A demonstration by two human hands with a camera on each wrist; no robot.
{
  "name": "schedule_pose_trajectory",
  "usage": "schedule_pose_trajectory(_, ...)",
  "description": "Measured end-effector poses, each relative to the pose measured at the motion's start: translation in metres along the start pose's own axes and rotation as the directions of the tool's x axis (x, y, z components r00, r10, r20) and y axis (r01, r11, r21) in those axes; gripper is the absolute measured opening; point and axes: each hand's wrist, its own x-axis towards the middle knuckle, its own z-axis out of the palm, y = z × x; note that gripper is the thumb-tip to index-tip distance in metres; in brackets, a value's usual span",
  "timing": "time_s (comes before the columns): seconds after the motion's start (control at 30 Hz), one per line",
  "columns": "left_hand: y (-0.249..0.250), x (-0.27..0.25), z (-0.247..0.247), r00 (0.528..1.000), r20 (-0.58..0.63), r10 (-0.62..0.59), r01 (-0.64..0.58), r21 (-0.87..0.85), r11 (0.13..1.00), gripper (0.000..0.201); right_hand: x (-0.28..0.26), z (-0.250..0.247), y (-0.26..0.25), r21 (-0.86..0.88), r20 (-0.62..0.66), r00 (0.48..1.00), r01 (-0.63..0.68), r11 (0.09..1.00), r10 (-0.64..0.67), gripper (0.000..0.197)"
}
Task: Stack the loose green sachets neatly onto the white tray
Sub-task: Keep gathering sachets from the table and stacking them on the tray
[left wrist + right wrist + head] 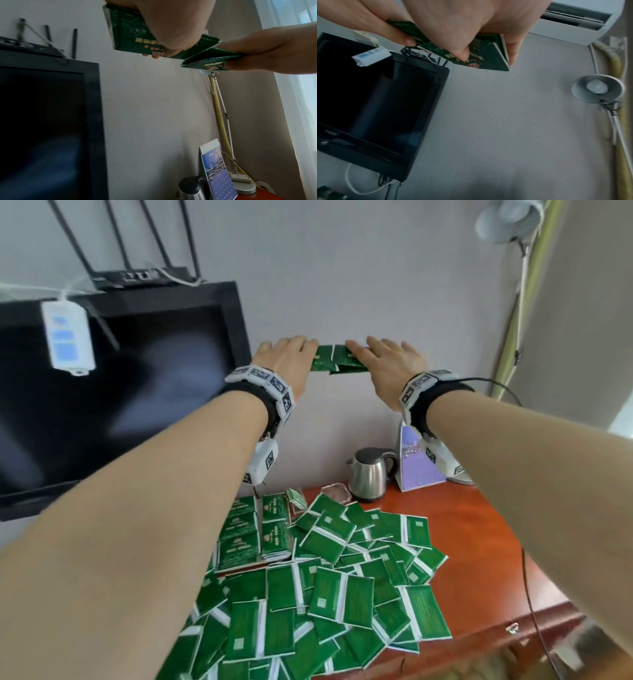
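Up high, left hand (287, 354) and right hand (383, 357) pinching held sachets (337, 359), stacked sachets (255, 530) at 9 o'clock of loose sachets (329, 587), tray hidden, kettle (370, 474) at 12.

The held green sachets (130, 36) carry gold and red print, too blurred to read. Wrist bands (270, 385) bear square black-and-white coded markers; no words are legible.

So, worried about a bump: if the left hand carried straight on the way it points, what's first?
Likely the grey wall; the left hand holds green sachets raised toward it, though depth is unclear.
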Motion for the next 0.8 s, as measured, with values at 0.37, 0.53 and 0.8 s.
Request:
schedule_pose_trajectory(0.37, -0.184, -0.105, 0.033, 0.991, 0.086, -0.107, 0.102, 0.071, 0.992, 0.066, 0.065, 0.010, -0.209, 0.093, 0.007, 0.995, 0.099, 0.991, -0.101, 0.081)
schedule_pose_trajectory(0.53, -0.247, -0.136, 0.061, 0.983, 0.148, -0.111, 0.099, 0.090, 0.991, 0.065, 0.088, 0.031, -0.289, 0.140, 0.028, 0.992, 0.122, 0.983, -0.127, 0.081)
schedule_pose_trajectory(0.8, -0.275, -0.167, 0.142, 0.953, 0.281, -0.110, 0.111, 0.011, 0.994, 0.069, 0.105, 0.104, -0.337, 0.151, 0.119, 0.974, 0.173, 0.973, -0.191, 0.078)
